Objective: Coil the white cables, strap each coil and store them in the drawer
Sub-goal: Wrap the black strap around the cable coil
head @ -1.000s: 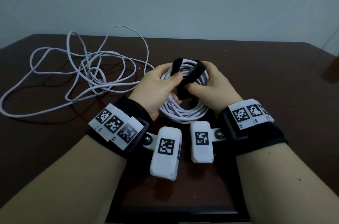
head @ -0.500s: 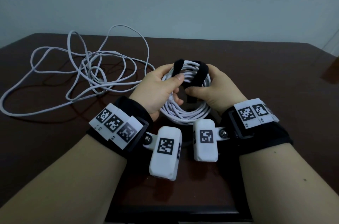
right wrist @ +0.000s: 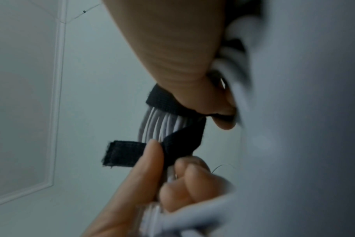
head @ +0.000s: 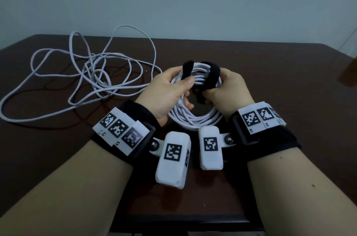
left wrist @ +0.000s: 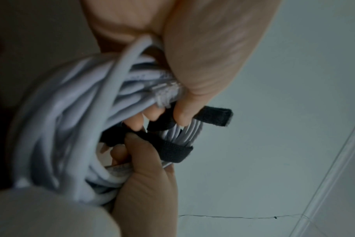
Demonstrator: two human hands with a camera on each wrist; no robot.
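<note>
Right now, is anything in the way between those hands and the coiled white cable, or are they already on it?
Nothing stands between them. The left hand and right hand both already grip the coiled cable and pinch the black strap looped over it. The loose cable lies apart on the table, to the left. No drawer is in view.

white coil (head: pixel 195 119) | black strap (head: pixel 212 79) | white loose cable (head: pixel 81 73) | dark brown table (head: pixel 280 81) | black-and-white checkered wrist tags (head: pixel 117 131)

White coil (head: pixel 195 117) held upright, black strap (head: pixel 211 79) looped over (unfastened).
</note>
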